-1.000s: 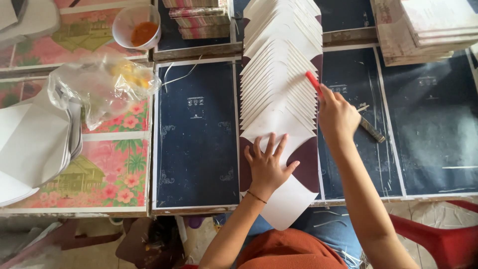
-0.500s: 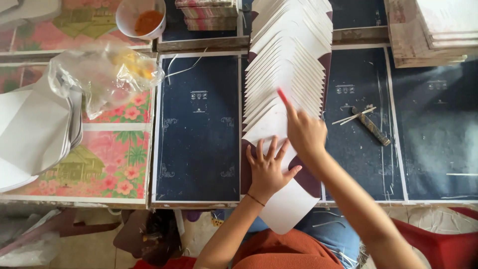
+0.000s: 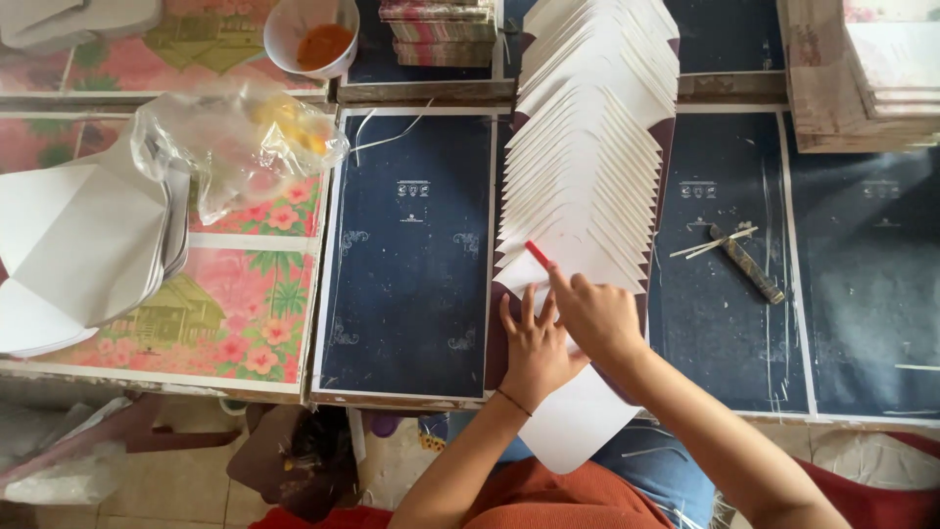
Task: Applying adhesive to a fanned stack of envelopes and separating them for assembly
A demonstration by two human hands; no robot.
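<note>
Left hand [image 3: 534,348] flat, fingers spread on fanned white sheets [image 3: 587,147]; right hand [image 3: 597,315] gripping red stick [image 3: 539,254].

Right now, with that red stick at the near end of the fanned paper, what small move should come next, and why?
Probably draw the red stick in the right hand along the nearest white flap's edge: its tip touches that flap in the fanned sheets, and the left hand lies flat on the bottom sheet.
</note>
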